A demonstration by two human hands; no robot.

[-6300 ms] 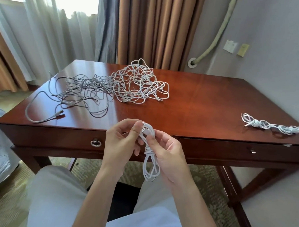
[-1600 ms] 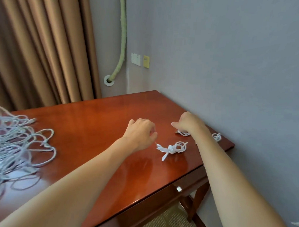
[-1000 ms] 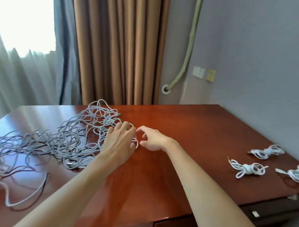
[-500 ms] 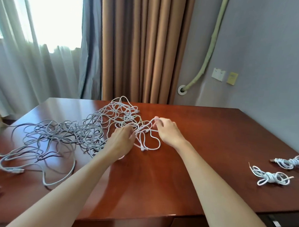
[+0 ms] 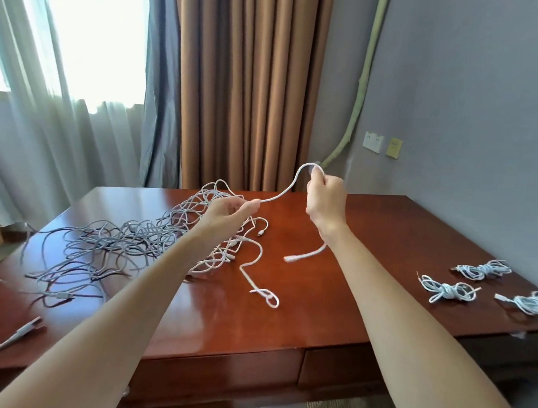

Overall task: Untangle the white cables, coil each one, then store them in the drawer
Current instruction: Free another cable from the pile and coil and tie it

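Right hand (image 5: 325,200) grips white cable (image 5: 288,189); left hand (image 5: 230,213) pinches same cable beside tangle (image 5: 130,244). Best pull slowly, feed loops free, avoid tightening knot.

1. One head-worn view only, looking forward and down across the table (image 5: 318,314) toward the curtains (image 5: 248,88) and grey wall (image 5: 467,89).
2. It sits close: both forearms rise from the bottom edge.
3. The table's near edge falls low in the frame.
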